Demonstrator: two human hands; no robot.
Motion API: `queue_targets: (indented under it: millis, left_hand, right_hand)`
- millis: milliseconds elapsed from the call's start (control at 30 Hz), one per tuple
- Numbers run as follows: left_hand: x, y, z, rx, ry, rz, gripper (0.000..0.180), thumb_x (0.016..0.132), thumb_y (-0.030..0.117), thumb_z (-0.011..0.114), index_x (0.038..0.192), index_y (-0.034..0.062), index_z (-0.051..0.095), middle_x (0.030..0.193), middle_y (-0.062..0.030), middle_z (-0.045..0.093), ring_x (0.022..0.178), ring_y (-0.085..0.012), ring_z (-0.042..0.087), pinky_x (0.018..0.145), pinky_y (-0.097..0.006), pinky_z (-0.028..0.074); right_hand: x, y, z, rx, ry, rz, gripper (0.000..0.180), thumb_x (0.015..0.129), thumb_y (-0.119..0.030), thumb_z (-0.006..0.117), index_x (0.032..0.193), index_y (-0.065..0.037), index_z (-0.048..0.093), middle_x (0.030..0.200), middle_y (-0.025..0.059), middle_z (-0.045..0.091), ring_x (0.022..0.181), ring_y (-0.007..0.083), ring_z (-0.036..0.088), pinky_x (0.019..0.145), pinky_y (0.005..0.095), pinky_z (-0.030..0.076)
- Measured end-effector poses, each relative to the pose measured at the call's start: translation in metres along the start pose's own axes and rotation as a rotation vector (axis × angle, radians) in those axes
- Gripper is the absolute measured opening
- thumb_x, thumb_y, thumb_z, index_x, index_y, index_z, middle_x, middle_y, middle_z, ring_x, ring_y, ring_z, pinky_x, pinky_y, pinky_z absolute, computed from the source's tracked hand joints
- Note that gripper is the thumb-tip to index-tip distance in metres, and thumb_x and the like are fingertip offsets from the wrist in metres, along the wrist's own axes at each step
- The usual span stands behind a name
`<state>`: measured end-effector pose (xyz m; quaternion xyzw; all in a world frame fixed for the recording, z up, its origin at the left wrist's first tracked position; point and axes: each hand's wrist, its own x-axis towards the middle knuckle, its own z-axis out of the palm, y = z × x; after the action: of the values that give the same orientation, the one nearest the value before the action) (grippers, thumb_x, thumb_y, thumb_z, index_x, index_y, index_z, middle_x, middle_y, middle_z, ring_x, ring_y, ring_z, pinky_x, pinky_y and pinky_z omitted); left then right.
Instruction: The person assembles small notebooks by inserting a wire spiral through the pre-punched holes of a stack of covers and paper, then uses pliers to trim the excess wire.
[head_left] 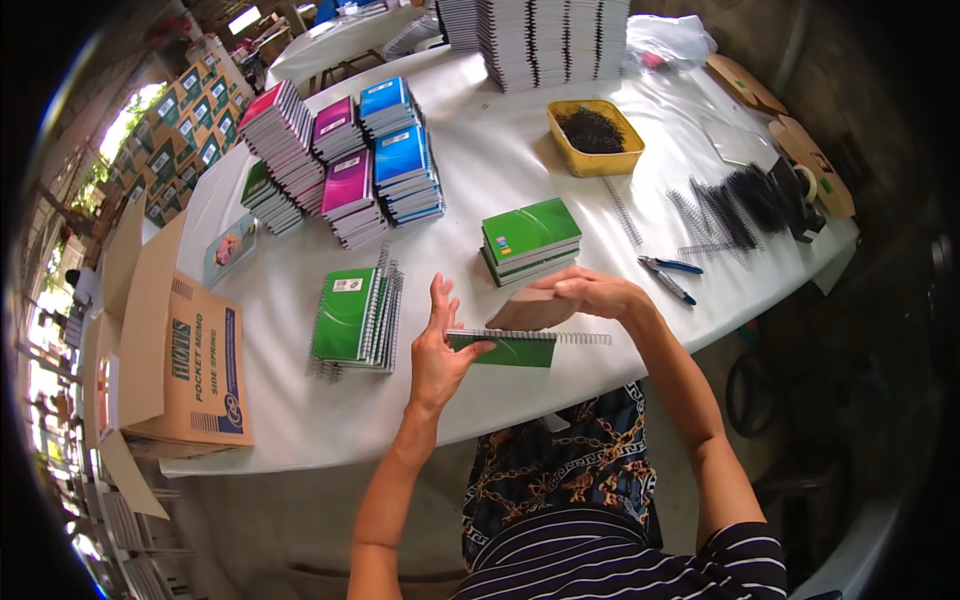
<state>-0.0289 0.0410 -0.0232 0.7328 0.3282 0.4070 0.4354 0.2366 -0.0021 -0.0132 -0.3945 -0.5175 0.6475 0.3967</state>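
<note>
On the left, coils of the green spiral notebooks (347,318) overlap and could tangle. The left hand (437,355), fingers mostly straight, thumb-holds 1 green notebook (520,351) over the table (285,400); a loose grip could drop it. The right hand (598,292), closed around a brown slab (528,310), could knock the wire coil (585,339), bending its protruding tail.

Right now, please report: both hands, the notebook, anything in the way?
Left hand: thumb against green notebook cover. Right hand: gripping brown piece by wire coil. Coil's end protrudes right. Green stack just beyond; nothing seen blocking.
</note>
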Motion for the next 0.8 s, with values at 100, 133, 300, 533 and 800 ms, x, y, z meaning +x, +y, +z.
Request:
queue_targets:
  millis: [100,133,300,533,800]
  left_hand:
    - [-0.006,-0.022,0.001,0.020,0.040,0.065,0.109,0.068,0.007,0.085,0.154,0.0135,0.019,0.141,-0.0172,0.050,0.111,-0.0246,0.063,0.089,-0.031,0.052]
    - [-0.008,-0.029,-0.001,0.038,0.029,0.078,0.108,0.068,0.007,0.084,0.154,0.0128,0.018,0.141,-0.0174,0.051,0.107,-0.0220,0.065,0.086,-0.030,0.053]
    - [-0.012,-0.027,0.000,-0.348,-0.054,-0.146,0.107,0.071,0.004,0.082,0.155,0.0111,0.016,0.137,-0.0176,0.055,0.091,-0.0065,0.058,0.078,-0.023,0.051]
    - [-0.013,-0.022,-0.001,-0.452,-0.074,-0.162,0.107,0.073,0.006,0.081,0.155,0.0103,0.012,0.137,-0.0168,0.055,0.088,-0.0037,0.054,0.074,-0.019,0.049]
    - [-0.007,-0.033,-0.021,-0.410,-0.392,-0.143,0.079,0.089,0.033,0.067,0.150,0.0020,0.027,0.146,-0.0191,0.044,0.131,-0.0197,0.040,0.107,-0.030,0.031]
  right_hand:
    - [0.008,-0.018,0.013,-0.499,-0.079,0.086,0.057,0.091,-0.050,0.053,0.128,-0.007,0.062,0.121,0.0169,0.064,0.118,0.0258,0.055,0.102,0.0355,0.040]
    - [0.012,-0.026,0.020,-0.648,-0.144,0.119,0.057,0.090,-0.050,0.053,0.128,-0.007,0.062,0.122,0.0170,0.063,0.118,0.0258,0.055,0.102,0.0354,0.039]
    - [0.004,-0.038,0.027,-0.538,-0.146,0.046,0.055,0.091,-0.050,0.053,0.124,-0.007,0.064,0.122,0.0146,0.063,0.117,0.0254,0.054,0.102,0.0353,0.038]
    - [0.017,-0.030,0.031,-0.614,-0.150,0.046,0.056,0.092,-0.052,0.054,0.124,-0.008,0.064,0.118,0.0150,0.065,0.113,0.0270,0.059,0.099,0.0366,0.041]
    - [-0.005,-0.027,0.034,-1.324,0.341,-0.090,0.054,0.082,-0.049,0.069,0.116,-0.008,0.068,0.129,0.0141,0.056,0.123,0.0255,0.050,0.100,0.0409,0.037]
